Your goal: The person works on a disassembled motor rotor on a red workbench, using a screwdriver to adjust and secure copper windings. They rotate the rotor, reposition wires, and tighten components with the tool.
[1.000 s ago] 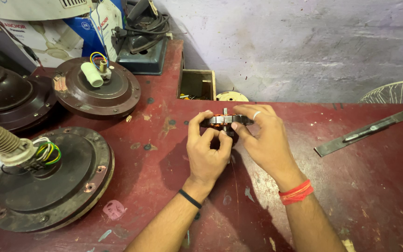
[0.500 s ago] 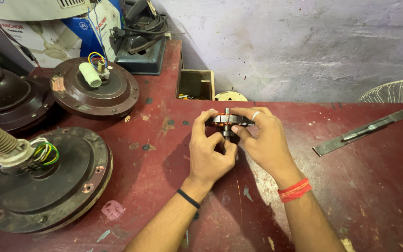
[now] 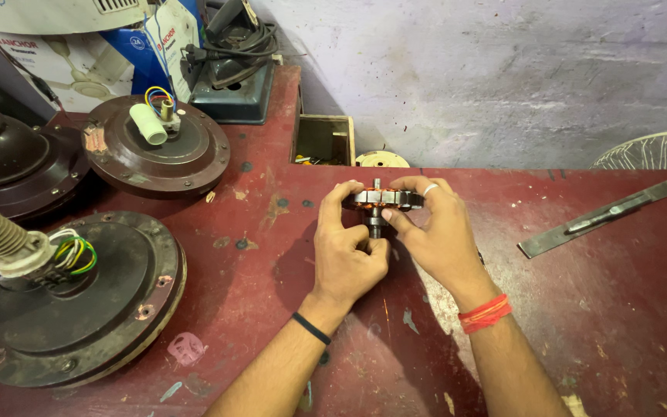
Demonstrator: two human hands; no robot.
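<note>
Small wound stator (image 3: pixel 384 200) on its shaft held above the red table (image 3: pixel 596 309), gripped at mid-scene by left hand (image 3: pixel 347 251) and right hand (image 3: pixel 435 232), fingers closed around it, shaft end seemingly pinched, brown fan motor (image 3: pixel 79 309) near left, metal bar (image 3: pixel 597 218) far right

A worn red table (image 3: pixel 596 324), its paint chipped and scratched, fills most of the view. Behind it rises a rough grey-violet plastered wall (image 3: pixel 488 77), patchy and stained. A small square opening (image 3: pixel 323 139) sits in the table near the wall. Soft, even light falls across everything, with faint shadows.
</note>
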